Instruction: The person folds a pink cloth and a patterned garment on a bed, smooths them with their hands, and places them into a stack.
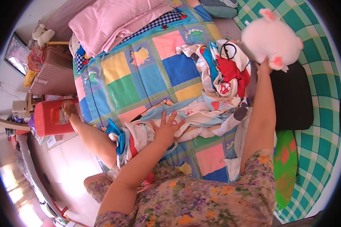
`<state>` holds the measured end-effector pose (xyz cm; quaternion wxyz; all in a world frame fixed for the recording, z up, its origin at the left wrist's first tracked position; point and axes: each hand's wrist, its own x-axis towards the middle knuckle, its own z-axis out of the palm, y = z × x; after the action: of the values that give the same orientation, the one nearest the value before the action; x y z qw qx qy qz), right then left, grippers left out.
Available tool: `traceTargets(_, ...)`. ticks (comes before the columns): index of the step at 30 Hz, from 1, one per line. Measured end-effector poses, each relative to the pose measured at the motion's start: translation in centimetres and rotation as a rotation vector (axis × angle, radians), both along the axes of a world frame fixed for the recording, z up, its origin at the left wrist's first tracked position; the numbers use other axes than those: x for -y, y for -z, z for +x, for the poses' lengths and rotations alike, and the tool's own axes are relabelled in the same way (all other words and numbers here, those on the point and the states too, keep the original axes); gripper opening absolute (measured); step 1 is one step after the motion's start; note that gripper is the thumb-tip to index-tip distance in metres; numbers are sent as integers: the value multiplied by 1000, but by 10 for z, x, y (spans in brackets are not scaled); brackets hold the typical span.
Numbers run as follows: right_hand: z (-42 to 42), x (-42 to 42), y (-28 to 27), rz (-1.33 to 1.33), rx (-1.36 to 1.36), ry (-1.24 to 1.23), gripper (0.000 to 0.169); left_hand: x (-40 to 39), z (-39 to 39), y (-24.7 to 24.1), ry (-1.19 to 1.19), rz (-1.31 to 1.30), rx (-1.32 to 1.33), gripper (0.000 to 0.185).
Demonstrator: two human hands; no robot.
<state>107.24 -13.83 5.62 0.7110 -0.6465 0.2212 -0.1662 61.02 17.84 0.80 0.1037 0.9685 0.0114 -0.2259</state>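
Observation:
My right hand [264, 68] grips a white plush toy [268, 39] with pink ears by its lower edge, at the far right side of the bed. My left hand [167, 126] lies with fingers spread on a crumpled heap of printed white and light-blue clothes [199, 116]. A blue ribbed garment edge [116, 136] sticks out at the heap's left end. Beyond it, a bunched red, white and blue cloth [233, 71] carries cartoon prints. All of this lies on a patchwork-patterned bed sheet [125, 93] with leaf motifs.
Folded pink bedding [116, 22] sits on a checked pillow [147, 27] at the bed's head. A black rectangular item [292, 99] and a green printed item [285, 167] lie along the green checked covering [318, 119]. On the left are a red plastic stool [54, 117] and a ribbed suitcase [55, 71].

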Motion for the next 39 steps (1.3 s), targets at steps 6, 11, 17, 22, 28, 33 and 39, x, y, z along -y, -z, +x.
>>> traceTargets(6,-5,21,66,247,-234,-99,71,-1,6,-4,-18,-64,-10,100)
traceTargets(11,-3,21,55,-835,142,-462,102,1,14,-8,-27,-91,-39,92)
traceTargets(17,-15,-46,4,-1408,375,-517,106,0,13,-8,-16,-72,-37,89)
traceTargets(22,-32,-70,-22,-1776,556,-472,36,1,12,-7,-26,-64,-35,89)
traceTargets(28,-70,-97,-83,-1753,700,-369,20,1,10,-5,-24,-62,-1,90)
traceTargets(33,-136,-124,-83,-1671,380,-793,28,1,12,-10,-23,-54,-32,93)
traceTargets(39,-80,-81,-82,-1370,754,-676,52,2,10,-12,-16,-23,-50,93)
